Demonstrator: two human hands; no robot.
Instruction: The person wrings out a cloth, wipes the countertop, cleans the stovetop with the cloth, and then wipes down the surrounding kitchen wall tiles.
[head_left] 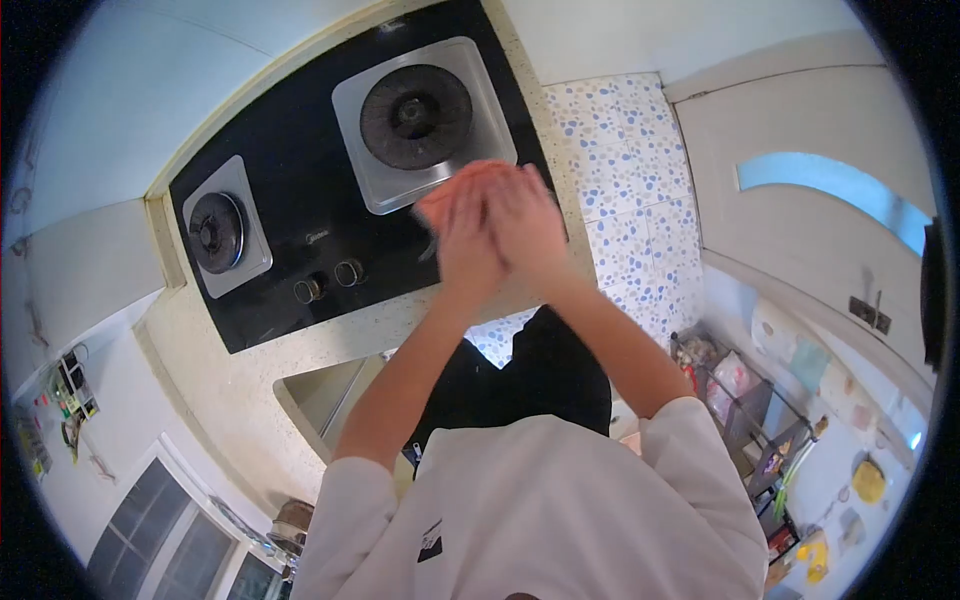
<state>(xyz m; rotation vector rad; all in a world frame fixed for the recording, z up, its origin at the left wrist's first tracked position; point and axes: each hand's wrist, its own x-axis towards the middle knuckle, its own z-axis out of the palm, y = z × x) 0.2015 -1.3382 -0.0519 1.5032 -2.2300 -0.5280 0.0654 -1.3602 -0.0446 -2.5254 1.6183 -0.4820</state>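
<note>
Black cooktop [315,185] on speckled counter [215,395], orange cloth [438,205] atop

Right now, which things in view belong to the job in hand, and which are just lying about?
In the job: left hand, right hand, orange cloth beneath them, black cooktop.

Just around: sink, door, rack, plastic bag.

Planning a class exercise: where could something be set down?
Bare: black glass cooktop between round dark burners; speckled beige counter between cooktop and grey sink. Crowded: cooktop's right front, under left hand, right hand and orange cloth.
</note>
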